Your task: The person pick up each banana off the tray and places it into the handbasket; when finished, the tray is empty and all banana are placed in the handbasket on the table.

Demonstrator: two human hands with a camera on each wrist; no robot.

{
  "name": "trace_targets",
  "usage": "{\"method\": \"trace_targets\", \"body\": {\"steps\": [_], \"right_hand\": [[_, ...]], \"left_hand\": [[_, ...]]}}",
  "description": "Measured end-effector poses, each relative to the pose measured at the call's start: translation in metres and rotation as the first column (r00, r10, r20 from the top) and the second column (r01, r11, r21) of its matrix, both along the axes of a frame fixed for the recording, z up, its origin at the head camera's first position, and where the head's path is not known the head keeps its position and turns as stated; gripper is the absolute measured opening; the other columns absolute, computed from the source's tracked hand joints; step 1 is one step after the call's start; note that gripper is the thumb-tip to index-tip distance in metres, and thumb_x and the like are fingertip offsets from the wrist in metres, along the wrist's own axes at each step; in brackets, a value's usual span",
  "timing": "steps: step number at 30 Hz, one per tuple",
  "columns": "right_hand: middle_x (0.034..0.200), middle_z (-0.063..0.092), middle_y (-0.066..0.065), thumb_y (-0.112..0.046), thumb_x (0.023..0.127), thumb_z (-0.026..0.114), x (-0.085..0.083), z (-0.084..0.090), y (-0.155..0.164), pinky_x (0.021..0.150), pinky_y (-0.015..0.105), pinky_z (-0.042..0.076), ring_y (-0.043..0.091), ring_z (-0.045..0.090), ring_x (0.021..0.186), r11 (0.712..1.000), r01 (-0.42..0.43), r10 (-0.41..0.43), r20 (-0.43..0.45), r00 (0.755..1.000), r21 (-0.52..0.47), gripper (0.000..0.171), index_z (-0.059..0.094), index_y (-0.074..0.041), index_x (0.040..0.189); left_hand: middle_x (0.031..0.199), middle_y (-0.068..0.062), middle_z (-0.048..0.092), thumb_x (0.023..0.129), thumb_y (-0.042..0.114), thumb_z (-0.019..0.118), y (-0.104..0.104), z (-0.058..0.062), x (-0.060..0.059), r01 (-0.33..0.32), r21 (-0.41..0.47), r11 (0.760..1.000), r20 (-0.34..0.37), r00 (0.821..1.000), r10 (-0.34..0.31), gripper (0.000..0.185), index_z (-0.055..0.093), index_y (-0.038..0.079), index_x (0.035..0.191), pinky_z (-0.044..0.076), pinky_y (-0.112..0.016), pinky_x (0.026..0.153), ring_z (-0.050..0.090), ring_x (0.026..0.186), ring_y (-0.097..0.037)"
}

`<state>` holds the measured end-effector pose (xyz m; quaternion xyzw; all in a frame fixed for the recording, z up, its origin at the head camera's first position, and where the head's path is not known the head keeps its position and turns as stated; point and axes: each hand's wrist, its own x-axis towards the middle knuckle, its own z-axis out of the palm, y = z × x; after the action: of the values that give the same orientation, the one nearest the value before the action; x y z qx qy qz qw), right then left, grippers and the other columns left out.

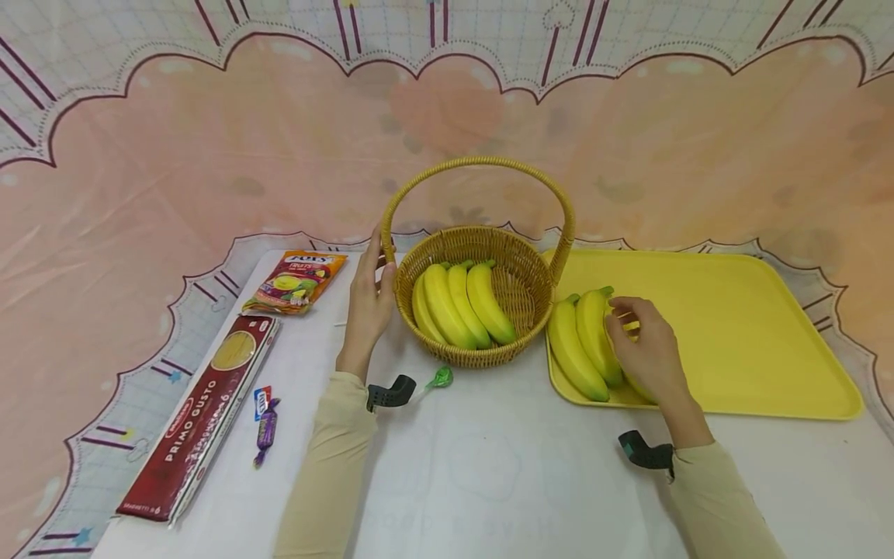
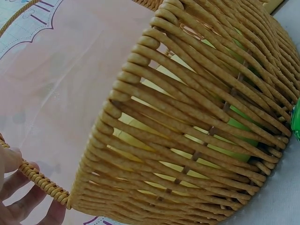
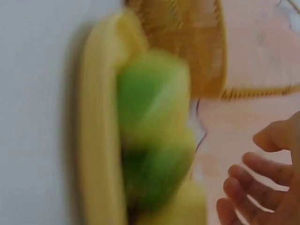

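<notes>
A yellow wicker basket (image 1: 457, 355) stands upright in the head view with several bananas (image 1: 452, 307) inside. My left hand (image 1: 370, 303) grips the foot of its handle (image 1: 478, 161) on the left side; in the left wrist view, fingers (image 2: 30, 204) lie round the handle. At the left end of a yellow tray (image 1: 733, 334) lie more bananas (image 1: 576, 349), stems toward the back. Over them is my right hand (image 1: 646, 349), which partly hides one banana. In the right wrist view its fingers (image 3: 253, 187) are spread, loosely bent and apart from the blurred bananas (image 3: 154, 93).
A green lollipop (image 1: 441, 377) lies in front of the basket. To the left are an orange candy bag (image 1: 293, 283), a red spaghetti pack (image 1: 202, 419), a purple wrapped candy (image 1: 266, 433) and a small blue-red candy (image 1: 261, 402). A patterned cloth (image 1: 447, 116) hangs behind.
</notes>
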<state>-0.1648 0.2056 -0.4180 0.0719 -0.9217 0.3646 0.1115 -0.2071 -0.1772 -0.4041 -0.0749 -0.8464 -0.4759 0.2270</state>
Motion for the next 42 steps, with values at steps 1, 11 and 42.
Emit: {"method": "trace_targets", "body": {"steps": [1,11,42], "right_hand": [[0.115,0.054,0.02,-0.023,0.097,0.05,0.002,-0.002,0.007,0.08,0.037,0.046,0.033,0.053,0.101,1.0,0.001,-0.002,0.028,1.0,0.027,0.038,0.052,0.002,0.126],[0.127,0.049,0.028,-0.047,0.096,0.047,0.016,-0.011,0.043,0.083,0.054,0.048,0.042,0.05,0.109,0.983,-0.1,0.046,0.322,0.946,0.153,0.071,0.033,0.005,0.143],[0.125,0.056,0.007,-0.043,0.092,0.058,-0.001,0.03,-0.08,0.083,0.037,0.047,0.021,0.054,0.102,0.942,-0.336,0.337,0.116,0.934,-0.028,0.061,0.042,-0.014,0.143]], "left_hand": [[0.133,-0.015,0.048,0.102,0.024,0.039,0.0,0.0,0.0,-0.001,0.003,1.0,0.002,1.0,0.001,0.055,0.018,0.023,0.153,0.052,-0.05,0.092,0.052,0.119,-0.032],[0.135,-0.015,0.047,0.102,0.026,0.039,0.0,0.001,0.001,-0.004,0.002,1.0,0.006,1.0,0.004,0.054,0.018,0.026,0.152,0.052,-0.05,0.091,0.051,0.119,-0.032],[0.138,-0.014,0.045,0.102,0.027,0.038,0.0,0.001,0.002,-0.011,-0.019,1.0,0.031,0.999,0.012,0.055,0.015,0.029,0.153,0.052,-0.05,0.092,0.051,0.121,-0.032]]}}
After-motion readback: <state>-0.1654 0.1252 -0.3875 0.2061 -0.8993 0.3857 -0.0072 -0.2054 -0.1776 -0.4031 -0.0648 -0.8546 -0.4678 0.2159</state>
